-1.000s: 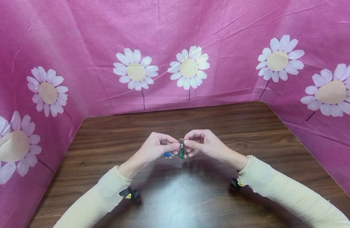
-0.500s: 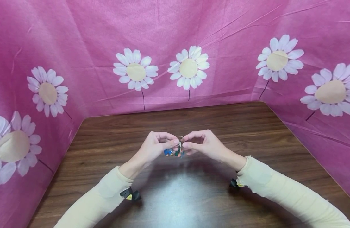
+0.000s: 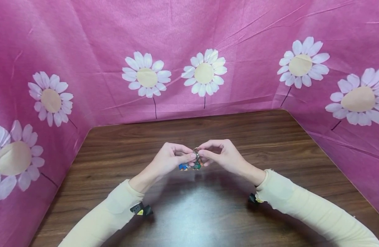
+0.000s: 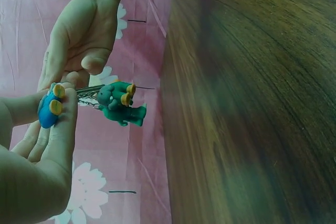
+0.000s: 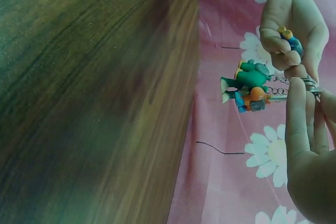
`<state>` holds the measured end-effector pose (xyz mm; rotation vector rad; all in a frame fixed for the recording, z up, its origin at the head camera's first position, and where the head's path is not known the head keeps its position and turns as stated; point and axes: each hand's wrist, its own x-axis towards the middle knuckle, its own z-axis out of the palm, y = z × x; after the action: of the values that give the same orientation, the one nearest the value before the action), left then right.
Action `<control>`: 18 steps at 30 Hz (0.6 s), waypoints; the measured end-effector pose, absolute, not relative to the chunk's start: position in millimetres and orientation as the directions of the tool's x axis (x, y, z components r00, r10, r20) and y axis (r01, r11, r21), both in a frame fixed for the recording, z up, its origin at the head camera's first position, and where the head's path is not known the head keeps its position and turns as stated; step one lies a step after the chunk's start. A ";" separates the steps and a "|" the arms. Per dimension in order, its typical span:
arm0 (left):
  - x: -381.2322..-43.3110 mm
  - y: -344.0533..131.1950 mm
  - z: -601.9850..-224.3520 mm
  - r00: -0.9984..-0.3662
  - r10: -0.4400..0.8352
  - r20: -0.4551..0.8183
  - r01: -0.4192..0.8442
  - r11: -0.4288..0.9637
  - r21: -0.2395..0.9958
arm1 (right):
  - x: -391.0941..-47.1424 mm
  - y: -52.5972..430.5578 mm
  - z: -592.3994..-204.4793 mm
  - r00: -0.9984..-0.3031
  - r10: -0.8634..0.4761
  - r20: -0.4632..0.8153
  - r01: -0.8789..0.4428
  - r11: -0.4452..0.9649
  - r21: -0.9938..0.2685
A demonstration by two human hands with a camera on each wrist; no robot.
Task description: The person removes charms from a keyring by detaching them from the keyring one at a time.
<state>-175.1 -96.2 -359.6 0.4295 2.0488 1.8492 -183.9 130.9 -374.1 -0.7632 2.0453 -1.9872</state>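
Observation:
Above the middle of the table, both hands hold one keychain by its metal split ring (image 5: 314,86). My left hand (image 3: 169,160) pinches near the ring with thumb and forefinger, and a blue figurine with yellow feet (image 4: 48,111) lies against its fingers. On the other side, my right hand (image 3: 224,156) pinches the ring between thumb and fingertips. Below hang green figurines (image 4: 123,113) on short chains, one greyish-headed with yellow feet. An orange and blue figurine (image 5: 256,97) hangs beside them in the right wrist view. Fingers partly hide the ring.
The dark wood-grain table (image 3: 140,137) stretches under both hands, with a bright glare patch near the front. Pink cloth (image 3: 245,44) printed with white daisies encloses its back and sides. Small black devices (image 3: 141,209) are strapped at both wrists.
The ring and hanging figurines have turned between the fingers, with the green one facing front again. Both hands stay almost in the same place, the fingertips shifting slightly on the ring.

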 end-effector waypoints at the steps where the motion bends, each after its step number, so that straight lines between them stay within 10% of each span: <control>1: -175.0 -95.9 -359.5 -0.894 0.445 -0.054 -0.007 0.107 0.994 | -183.8 131.3 -373.4 -0.848 -0.482 0.221 -0.241 -0.020 -0.970; 18: -172.8 -96.8 -353.8 -0.892 0.450 0.040 0.165 0.244 0.956 | -190.2 136.3 -358.0 -0.794 -0.556 0.247 -0.450 0.263 -0.853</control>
<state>-172.8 -96.8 -353.8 0.5760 2.2741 1.6996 -190.2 136.3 -358.0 -0.9647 2.4134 -1.5744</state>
